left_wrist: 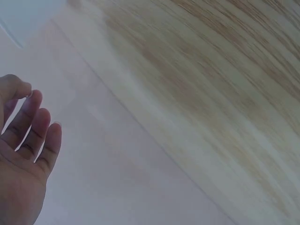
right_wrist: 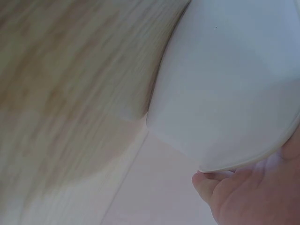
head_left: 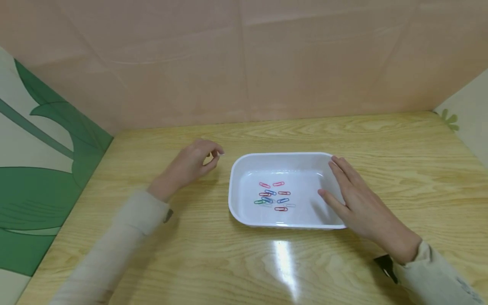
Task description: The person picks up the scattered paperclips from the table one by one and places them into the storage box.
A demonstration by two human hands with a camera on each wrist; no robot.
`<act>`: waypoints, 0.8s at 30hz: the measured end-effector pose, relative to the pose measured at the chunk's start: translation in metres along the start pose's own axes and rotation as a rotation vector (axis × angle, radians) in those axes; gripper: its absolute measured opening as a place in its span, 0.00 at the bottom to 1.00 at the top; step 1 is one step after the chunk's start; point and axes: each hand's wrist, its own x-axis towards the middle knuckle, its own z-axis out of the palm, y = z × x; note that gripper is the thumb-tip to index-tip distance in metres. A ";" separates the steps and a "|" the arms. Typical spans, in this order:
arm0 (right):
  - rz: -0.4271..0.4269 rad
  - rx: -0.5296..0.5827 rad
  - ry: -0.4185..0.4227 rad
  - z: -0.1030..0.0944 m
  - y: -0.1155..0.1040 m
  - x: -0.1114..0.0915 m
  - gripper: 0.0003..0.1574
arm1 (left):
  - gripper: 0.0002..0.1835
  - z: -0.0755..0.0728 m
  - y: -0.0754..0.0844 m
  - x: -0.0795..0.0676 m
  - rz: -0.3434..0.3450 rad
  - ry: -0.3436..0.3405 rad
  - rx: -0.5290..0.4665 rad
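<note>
A white tray point(head_left: 263, 222) stands on the table with several paper clips point(head_left: 283, 200) in red, pink, blue, green and white lying loose on its floor. To the tray's left, above the table, my left hand point(head_left: 187, 164) pinches a tiny pale thing, which looks like a white paper clip point(head_left: 222, 154), between thumb and forefinger. Most of that clip is hidden by the fingertips. My right hand point(head_left: 360, 202) rests at the tray's right end, its fairly straight fingers along the rim and its thumb spread over the inside. The right wrist view shows the fingers point(right_wrist: 206, 185) touching the rim from outside.
The wood-grain table point(head_left: 183, 254) meets a pinkish covered wall point(head_left: 244, 76) at the back. A panel with green leaf shapes point(head_left: 38, 186) stands on the left, a pale panel point(head_left: 472, 114) on the right.
</note>
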 end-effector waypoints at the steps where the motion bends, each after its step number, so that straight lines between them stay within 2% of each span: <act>1: 0.000 0.001 0.000 0.000 0.000 0.000 0.50 | 0.09 0.000 0.003 0.001 0.010 0.001 -0.002; 14: -0.008 0.001 0.004 0.000 0.000 0.001 0.50 | 0.07 0.002 0.034 0.007 0.099 -0.010 -0.006; 24: 0.002 0.001 -0.003 0.000 0.001 0.001 0.50 | 0.08 0.013 0.051 0.015 0.153 -0.041 0.005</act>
